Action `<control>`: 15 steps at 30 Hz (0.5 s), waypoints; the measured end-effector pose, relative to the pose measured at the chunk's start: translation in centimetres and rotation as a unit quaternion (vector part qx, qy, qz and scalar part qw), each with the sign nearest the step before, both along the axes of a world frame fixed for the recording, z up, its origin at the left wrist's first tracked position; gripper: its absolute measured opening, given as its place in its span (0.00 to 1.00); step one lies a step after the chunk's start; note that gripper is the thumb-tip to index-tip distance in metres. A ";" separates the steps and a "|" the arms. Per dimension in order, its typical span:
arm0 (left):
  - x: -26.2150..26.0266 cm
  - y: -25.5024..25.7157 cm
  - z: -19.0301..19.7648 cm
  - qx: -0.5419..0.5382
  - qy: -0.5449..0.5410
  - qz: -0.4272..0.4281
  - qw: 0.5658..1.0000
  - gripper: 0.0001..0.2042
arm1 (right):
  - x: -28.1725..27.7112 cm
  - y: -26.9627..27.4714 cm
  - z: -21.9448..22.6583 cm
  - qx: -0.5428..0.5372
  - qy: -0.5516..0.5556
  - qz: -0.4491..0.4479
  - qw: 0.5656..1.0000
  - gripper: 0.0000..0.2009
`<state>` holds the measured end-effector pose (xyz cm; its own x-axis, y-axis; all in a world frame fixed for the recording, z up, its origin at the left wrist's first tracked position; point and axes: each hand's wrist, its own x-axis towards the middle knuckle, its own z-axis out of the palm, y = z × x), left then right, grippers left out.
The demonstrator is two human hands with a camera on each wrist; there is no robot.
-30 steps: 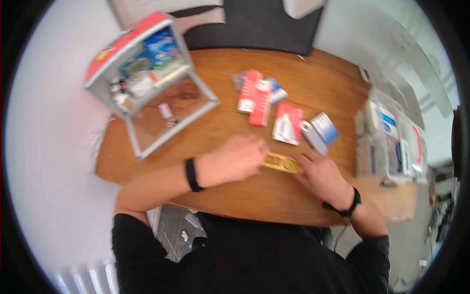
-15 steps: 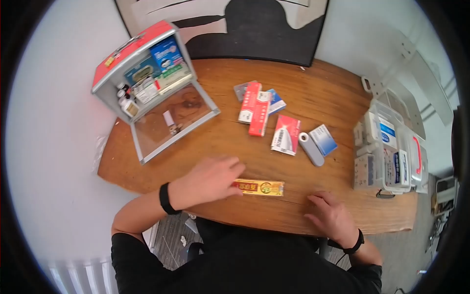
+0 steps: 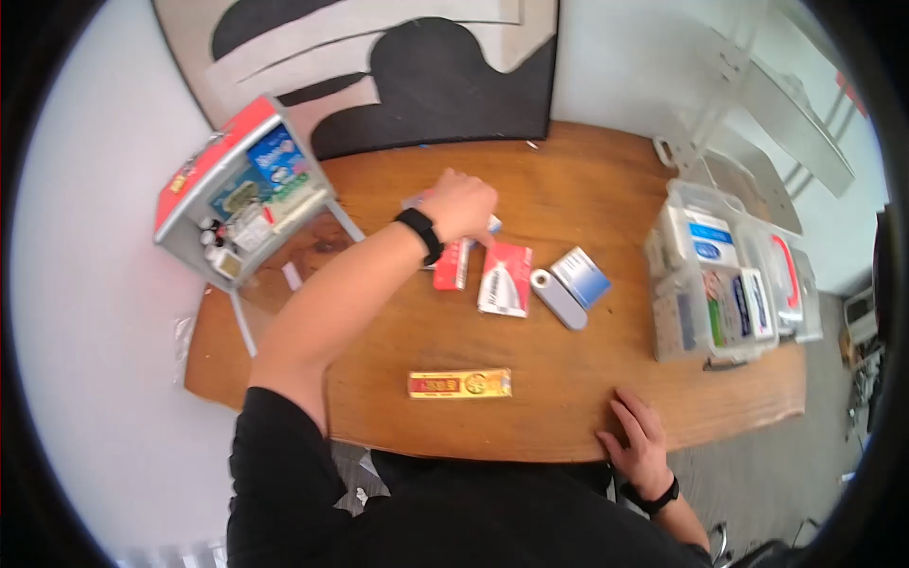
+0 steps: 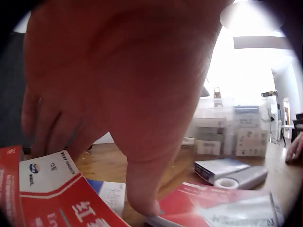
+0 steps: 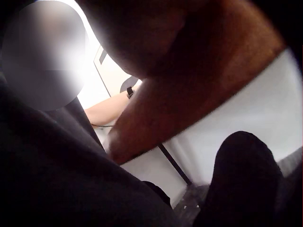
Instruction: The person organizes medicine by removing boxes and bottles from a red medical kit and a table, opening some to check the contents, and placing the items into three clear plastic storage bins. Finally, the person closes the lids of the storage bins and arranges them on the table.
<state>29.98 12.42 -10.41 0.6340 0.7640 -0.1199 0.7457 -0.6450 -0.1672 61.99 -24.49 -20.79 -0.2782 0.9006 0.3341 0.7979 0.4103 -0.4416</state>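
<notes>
My left hand point(image 3: 459, 204) reaches over the loose boxes at the back of the table and hides part of them. Below it shows a red-and-white medicine box point(image 3: 451, 265). In the left wrist view, the fingers point down past that box, and the thumb tip is right at the corner of another red medicine box point(image 4: 203, 203). Between them lies a blue-and-white box point(image 4: 108, 196). My right hand point(image 3: 639, 445) rests at the table's front edge with relaxed fingers, holding nothing. A long yellow-and-red box point(image 3: 460, 383) lies flat between my arms.
An open red-topped case point(image 3: 227, 156) with bottles and boxes stands at the left. At the right is a clear plastic box point(image 3: 668, 327) with a red handle, full of packages. A grey rounded object point(image 3: 562, 303) lies beside a blue-and-white box point(image 3: 581, 276).
My left hand has let go of the yellow-and-red box and moved away to the loose boxes. The right hand let go of it earlier and drew back to the front edge.
</notes>
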 end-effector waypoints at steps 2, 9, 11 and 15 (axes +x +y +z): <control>-0.3 2.5 -0.9 -0.089 -0.014 0.016 0.996 0.30 | 0.6 -0.1 -1.8 0.040 0.014 -0.006 0.999 0.29; 2.1 4.2 -1.1 -0.091 -0.121 0.073 0.986 0.31 | 2.1 -0.6 -4.2 0.058 0.001 -0.002 0.998 0.27; 2.0 4.6 -1.7 -0.043 -0.234 0.060 0.969 0.33 | 1.3 0.0 -2.7 0.061 -0.005 0.009 0.998 0.27; -0.3 5.4 0.5 -0.071 -0.437 0.094 0.892 0.32 | -0.1 0.5 -0.4 0.087 0.026 0.003 0.996 0.21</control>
<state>29.65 17.80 -9.89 0.3953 0.8830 0.2530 0.6481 -0.4633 0.6044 61.87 -24.02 -21.15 -0.2607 0.8266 0.4987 0.7733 0.4880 -0.4048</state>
